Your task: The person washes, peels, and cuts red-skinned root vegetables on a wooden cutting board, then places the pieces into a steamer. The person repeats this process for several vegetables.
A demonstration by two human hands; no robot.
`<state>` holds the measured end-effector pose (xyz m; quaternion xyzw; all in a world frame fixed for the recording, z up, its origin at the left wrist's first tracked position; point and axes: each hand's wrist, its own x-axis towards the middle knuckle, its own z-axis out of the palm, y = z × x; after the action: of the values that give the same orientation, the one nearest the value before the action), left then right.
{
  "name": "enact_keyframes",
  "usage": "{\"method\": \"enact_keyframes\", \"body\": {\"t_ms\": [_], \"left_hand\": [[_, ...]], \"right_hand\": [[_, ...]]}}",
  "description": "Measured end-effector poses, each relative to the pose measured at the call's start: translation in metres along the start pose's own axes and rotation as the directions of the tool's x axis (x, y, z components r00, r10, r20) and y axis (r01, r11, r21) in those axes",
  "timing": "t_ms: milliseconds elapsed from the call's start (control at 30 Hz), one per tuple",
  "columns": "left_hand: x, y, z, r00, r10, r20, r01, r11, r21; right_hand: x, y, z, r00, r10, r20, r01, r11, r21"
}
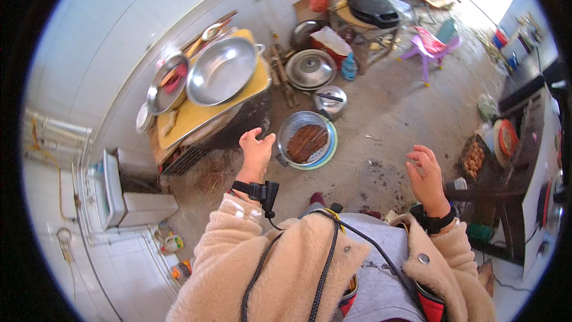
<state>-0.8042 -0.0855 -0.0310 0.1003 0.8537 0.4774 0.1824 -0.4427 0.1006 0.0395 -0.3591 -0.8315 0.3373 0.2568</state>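
Both my hands are raised before me, apart and holding nothing. My left hand (257,154) has its fingers loosely spread, just left of a metal steamer pot (281,141) on the floor in this view. Inside the pot, a brown, ridged brush-like mat or bundle (307,143) lies on a perforated metal tray; what it is exactly I cannot tell. A blue and green rim shows beneath the pot. My right hand (423,174), fingers curled a little and apart, hovers over the concrete floor on the right. Black straps circle both wrists.
At the left, a large metal basin (223,71) rests on a yellow board (187,120) over a stove. Metal lids (310,69) and a lidded pot (330,100) stand beyond the steamer. A purple stool (426,51) is farther off. Eggs (474,158) sit by a dark table (491,194).
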Motion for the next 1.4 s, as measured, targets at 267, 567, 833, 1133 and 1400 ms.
{"method": "enact_keyframes", "body": {"t_ms": [267,567,833,1133,1400], "left_hand": [[0.0,-0.072,-0.131,0.932,-0.147,-0.33,0.141,0.989,-0.041],[-0.084,-0.102,-0.201,0.789,-0.349,-0.505,0.268,0.936,-0.228],[-0.099,-0.108,-0.241,0.774,-0.394,-0.497,0.299,0.918,-0.261],[-0.028,-0.152,-0.315,0.846,-0.29,-0.448,0.21,0.953,-0.22],[0.077,-0.188,-0.429,0.958,-0.142,-0.25,0.15,0.989,0.012]], "right_hand": [[0.064,-0.075,0.08,0.917,-0.355,0.18,0.368,0.929,-0.046],[0.121,-0.114,0.144,0.778,-0.598,0.191,0.577,0.801,0.158],[0.141,-0.153,0.198,0.765,-0.59,0.256,0.513,0.8,0.311],[0.154,-0.239,0.302,0.801,-0.484,0.352,0.38,0.866,0.326],[0.166,-0.347,0.433,0.813,-0.457,0.362,0.446,0.887,0.119]]}}
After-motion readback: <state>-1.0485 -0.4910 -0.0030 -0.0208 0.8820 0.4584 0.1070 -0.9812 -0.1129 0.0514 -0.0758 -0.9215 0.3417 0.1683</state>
